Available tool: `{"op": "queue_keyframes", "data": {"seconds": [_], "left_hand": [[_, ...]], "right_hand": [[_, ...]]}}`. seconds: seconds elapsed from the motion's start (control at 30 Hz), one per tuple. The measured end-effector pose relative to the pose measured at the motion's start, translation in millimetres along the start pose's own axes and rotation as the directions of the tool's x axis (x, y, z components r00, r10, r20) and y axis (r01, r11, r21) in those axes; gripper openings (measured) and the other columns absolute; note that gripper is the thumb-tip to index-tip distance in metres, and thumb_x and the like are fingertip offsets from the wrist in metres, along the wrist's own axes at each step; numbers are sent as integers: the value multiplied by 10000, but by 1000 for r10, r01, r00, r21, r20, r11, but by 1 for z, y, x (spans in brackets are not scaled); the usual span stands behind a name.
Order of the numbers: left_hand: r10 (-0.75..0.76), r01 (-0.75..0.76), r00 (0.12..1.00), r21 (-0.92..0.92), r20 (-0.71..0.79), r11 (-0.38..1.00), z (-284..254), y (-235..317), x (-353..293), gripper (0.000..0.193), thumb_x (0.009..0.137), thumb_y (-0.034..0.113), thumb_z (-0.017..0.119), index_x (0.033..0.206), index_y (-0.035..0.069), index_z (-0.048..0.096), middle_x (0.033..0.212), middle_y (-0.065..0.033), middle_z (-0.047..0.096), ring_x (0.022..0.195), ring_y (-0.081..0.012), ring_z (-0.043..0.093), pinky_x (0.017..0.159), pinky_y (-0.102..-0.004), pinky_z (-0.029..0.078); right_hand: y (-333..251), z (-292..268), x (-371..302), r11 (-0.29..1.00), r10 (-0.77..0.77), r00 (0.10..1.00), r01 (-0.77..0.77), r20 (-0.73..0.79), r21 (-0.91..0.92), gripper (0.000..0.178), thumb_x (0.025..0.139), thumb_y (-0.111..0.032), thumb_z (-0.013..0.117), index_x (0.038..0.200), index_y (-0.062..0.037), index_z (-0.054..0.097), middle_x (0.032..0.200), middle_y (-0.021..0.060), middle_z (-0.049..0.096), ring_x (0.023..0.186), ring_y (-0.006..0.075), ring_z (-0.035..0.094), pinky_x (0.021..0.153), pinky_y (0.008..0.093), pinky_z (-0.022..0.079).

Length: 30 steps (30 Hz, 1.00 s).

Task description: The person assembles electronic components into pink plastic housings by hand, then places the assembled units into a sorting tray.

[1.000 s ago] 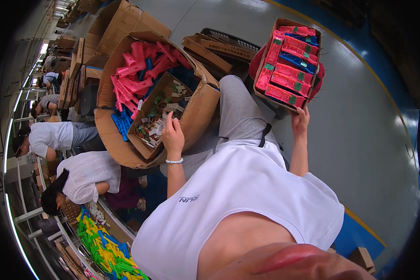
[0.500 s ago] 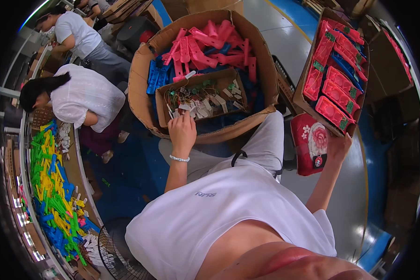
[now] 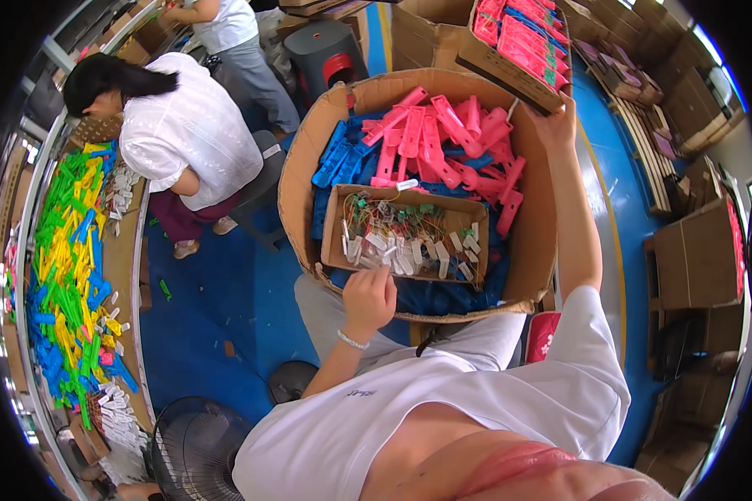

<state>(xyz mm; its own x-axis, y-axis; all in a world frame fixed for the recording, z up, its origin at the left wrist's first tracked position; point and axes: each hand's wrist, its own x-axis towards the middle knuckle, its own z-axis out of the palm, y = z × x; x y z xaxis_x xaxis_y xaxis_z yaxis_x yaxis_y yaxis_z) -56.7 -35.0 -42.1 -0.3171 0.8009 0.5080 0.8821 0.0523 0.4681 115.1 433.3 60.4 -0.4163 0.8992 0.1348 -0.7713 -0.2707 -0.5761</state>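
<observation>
My right hand [image 3: 553, 123] grips the near corner of a shallow cardboard box [image 3: 510, 73] of pink and blue plastic casings [image 3: 522, 46], several with green circuit boards. That box is tilted at the far right rim of a large round-sided carton [image 3: 309, 159]. By the front edge of a smaller cardboard box [image 3: 330, 238] is my left hand [image 3: 371, 302], fingers curled together; their tips are hidden. White plastic pieces [image 3: 401, 255] and thin wires with green parts lie in this smaller box. It rests inside the large carton, among pink casings [image 3: 426, 138] and blue casings [image 3: 338, 159].
At left, a seated person [image 3: 192, 125] in white works at a long bench [image 3: 129, 275] heaped with green, yellow and blue plastic parts. Another person stands beyond. A black fan [image 3: 196, 447] is at lower left, a grey stool [image 3: 326, 54] behind the carton, more cartons [image 3: 698, 255] at right.
My right hand has carried the box of casings from my right side forward to the carton's far right rim. My left hand has drawn back from the white pieces. The view has shifted.
</observation>
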Motion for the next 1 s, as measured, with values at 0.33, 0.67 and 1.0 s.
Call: {"op": "queue_keyframes", "data": {"seconds": [0.33, 0.67, 1.0], "left_hand": [[-13, 15, 999, -41, 35, 999, 2, -2, 8, 251, 781, 70, 625, 1009, -31, 653, 773, -112, 625, 723, -288, 600, 686, -406, 476], [-23, 23, 1000, -50, 16, 998, 6, -9, 11, 240, 772, 67, 634, 991, -29, 656, 741, -105, 602, 700, -281, 583, 672, -395, 471], [25, -28, 999, -105, -30, 994, 12, -10, 20, 215, 765, 28, 612, 962, -43, 659, 705, -121, 599, 659, -298, 584, 637, -401, 462]], "right_hand": [[101, -30, 169, 968, 217, 957, -237, -194, -82, 531, 834, -282, 681, 1206, 67, 534, 1280, 226, 559, 1224, 405, 509, 1057, 560, 426], [131, -62, 173, 923, 310, 939, -335, -151, -187, 511, 857, -294, 696, 1262, -54, 498, 1287, 210, 522, 1228, 398, 494, 1012, 518, 480], [108, -89, 199, 950, 224, 962, -252, -158, -186, 470, 875, -133, 722, 1253, 26, 492, 1260, 195, 529, 1196, 338, 517, 902, 540, 573]]}}
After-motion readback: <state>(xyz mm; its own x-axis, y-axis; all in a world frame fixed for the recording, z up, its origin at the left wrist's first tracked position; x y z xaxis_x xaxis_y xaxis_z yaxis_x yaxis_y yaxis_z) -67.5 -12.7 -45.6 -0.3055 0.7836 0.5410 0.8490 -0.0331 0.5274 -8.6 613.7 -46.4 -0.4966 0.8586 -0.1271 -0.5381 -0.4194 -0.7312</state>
